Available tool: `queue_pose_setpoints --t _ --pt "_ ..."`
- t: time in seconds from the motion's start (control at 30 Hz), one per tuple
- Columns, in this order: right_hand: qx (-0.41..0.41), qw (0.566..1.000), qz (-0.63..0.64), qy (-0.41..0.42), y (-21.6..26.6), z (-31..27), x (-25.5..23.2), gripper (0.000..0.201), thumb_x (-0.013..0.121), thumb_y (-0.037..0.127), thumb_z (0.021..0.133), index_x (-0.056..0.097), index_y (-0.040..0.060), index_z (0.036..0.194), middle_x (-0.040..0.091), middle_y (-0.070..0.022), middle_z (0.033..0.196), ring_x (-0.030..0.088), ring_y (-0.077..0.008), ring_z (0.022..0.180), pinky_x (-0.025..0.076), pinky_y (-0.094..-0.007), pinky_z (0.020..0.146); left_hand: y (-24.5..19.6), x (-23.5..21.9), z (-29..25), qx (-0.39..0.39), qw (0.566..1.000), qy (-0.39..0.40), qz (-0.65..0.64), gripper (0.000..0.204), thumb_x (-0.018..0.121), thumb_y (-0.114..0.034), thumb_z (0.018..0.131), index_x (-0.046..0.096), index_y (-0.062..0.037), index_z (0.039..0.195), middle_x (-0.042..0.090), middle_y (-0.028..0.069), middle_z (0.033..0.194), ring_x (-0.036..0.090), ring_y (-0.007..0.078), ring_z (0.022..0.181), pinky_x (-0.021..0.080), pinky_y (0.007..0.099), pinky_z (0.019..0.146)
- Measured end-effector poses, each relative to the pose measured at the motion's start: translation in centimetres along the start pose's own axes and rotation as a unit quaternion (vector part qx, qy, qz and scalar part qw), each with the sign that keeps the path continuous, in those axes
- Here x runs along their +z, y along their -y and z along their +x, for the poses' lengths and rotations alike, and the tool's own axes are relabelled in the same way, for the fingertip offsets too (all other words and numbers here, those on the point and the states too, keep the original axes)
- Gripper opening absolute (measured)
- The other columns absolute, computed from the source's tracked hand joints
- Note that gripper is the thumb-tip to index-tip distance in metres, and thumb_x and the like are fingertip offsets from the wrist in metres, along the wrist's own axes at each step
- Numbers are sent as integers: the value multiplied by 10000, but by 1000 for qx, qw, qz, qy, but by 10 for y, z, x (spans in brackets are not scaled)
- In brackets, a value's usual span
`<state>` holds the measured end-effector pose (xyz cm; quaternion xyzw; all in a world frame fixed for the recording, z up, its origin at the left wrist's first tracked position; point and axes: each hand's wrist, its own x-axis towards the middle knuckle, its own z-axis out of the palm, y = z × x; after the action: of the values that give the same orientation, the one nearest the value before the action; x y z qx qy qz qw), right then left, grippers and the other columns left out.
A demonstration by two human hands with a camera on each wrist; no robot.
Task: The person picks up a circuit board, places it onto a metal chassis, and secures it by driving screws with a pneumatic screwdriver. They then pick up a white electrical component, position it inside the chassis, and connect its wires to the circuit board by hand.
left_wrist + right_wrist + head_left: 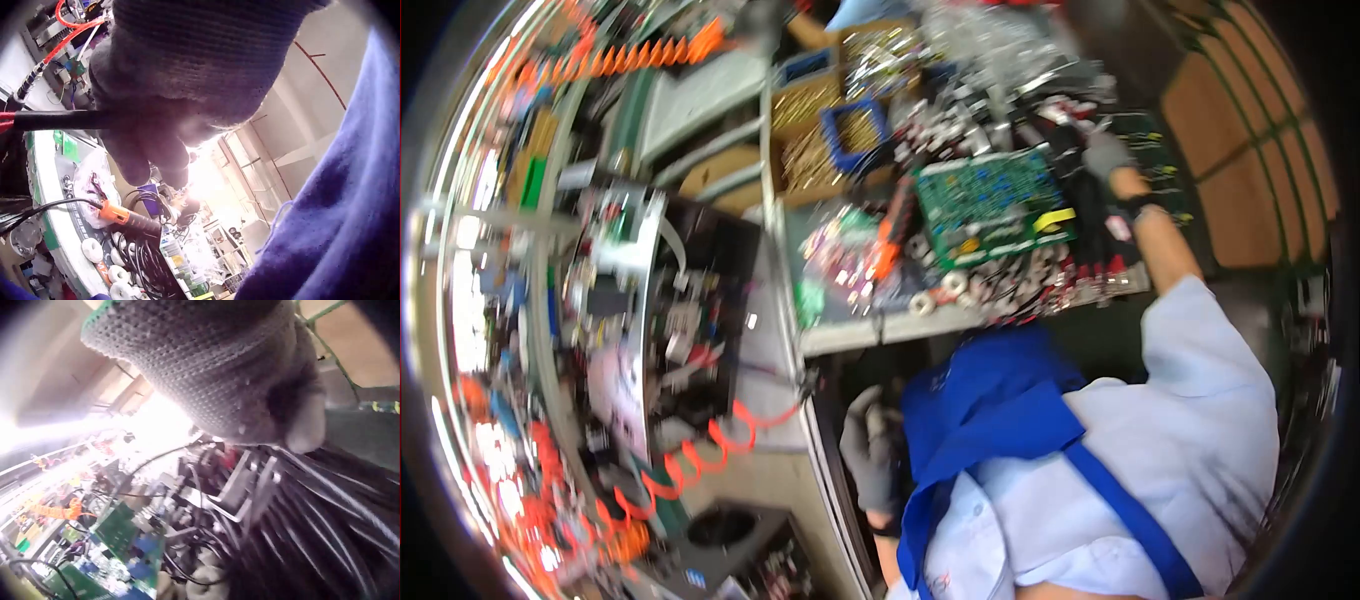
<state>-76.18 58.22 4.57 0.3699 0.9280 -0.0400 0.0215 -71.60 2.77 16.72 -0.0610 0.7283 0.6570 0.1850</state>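
Left hand (872, 450) gloved, low and near, close to body, fingers (147, 156) curled. Right hand (1107, 155) gloved, arm extended far right, fingers bent.

An electronics assembly workshop is showing here. A green circuit board (992, 205) is sitting at upper centre of the head view w/ bundles of black cables (325, 519) lying at lower right of the right wrist view. Bins of brass parts (825, 130) are standing in the upper middle, an orange coiled air hose (690, 460) is hanging at lower left, and an orange-handled tool (122, 215) is lying on the bench edge, lower left of the left wrist view.
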Motion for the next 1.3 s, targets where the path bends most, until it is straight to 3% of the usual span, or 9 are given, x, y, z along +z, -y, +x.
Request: queue_pose_setpoints --t 0.03,0.1,0.2,0.27,0.47,0.53,0.83,1.0,1.3 --pt "14 999 9 33 -12 25 15 240 521 152 804 655 -1 931 648 -254 920 634 -394 873 512 -464 772 2 -2 2 21 1000 12 15 240 448 -93 971 577 -10 1156 589 21 765 479 61 610 398 198 561" --pt "-205 952 221 46 73 -59 -80 310 588 238 860 646 -12 1035 679 -136 859 658 -253 844 507 -367 777 8 -3 9 -5 997 47 60 235 473 -94 959 598 -20 1143 622 50 828 525 79 654 446 234 614" --pt "-314 701 417 485 173 -164 -135 616 676 151 785 442 40 1344 569 -82 1069 594 -140 849 488 -272 751 -8 28 22 129 962 159 183 253 484 -91 945 581 -21 1168 550 63 724 523 132 636 445 273 614" --pt "-356 539 457 611 211 -203 -134 465 603 188 853 482 10 1264 570 -78 1036 583 -120 779 503 -273 695 -7 43 27 170 937 239 190 285 502 -91 917 547 -33 1193 517 121 740 541 247 636 450 313 624" --pt "-286 593 536 528 241 -187 -130 251 537 275 948 592 38 1013 595 -9 846 569 -63 675 487 -219 615 25 5 9 92 987 123 52 290 479 -202 977 560 1 1167 564 31 746 524 110 668 447 278 619" --pt "-261 622 523 521 263 -184 -141 246 545 269 944 594 34 1000 603 -16 853 574 -60 679 484 -217 619 18 -12 3 54 992 105 46 271 509 -184 943 567 -3 1137 592 131 853 578 204 743 455 303 695" --pt "-376 598 606 366 387 -173 -226 224 506 244 952 574 30 951 573 -1 645 558 -61 602 424 -197 520 -34 -84 48 96 994 21 -37 385 532 -393 947 598 -18 1001 520 -27 718 477 53 652 389 208 602" --pt "-517 537 596 298 483 -150 -264 250 496 177 968 541 -26 1105 612 -95 936 655 -150 743 571 -262 667 -79 -151 149 197 974 13 -108 331 459 -317 1001 594 -16 1027 562 9 742 516 68 661 422 217 596" --pt "-556 754 343 73 635 -113 -316 131 462 95 948 522 -5 1008 557 -50 800 619 -118 675 564 -268 589 -60 -176 303 305 950 -56 13 438 586 -234 905 539 44 1239 615 201 1177 578 255 1098 419 328 972"
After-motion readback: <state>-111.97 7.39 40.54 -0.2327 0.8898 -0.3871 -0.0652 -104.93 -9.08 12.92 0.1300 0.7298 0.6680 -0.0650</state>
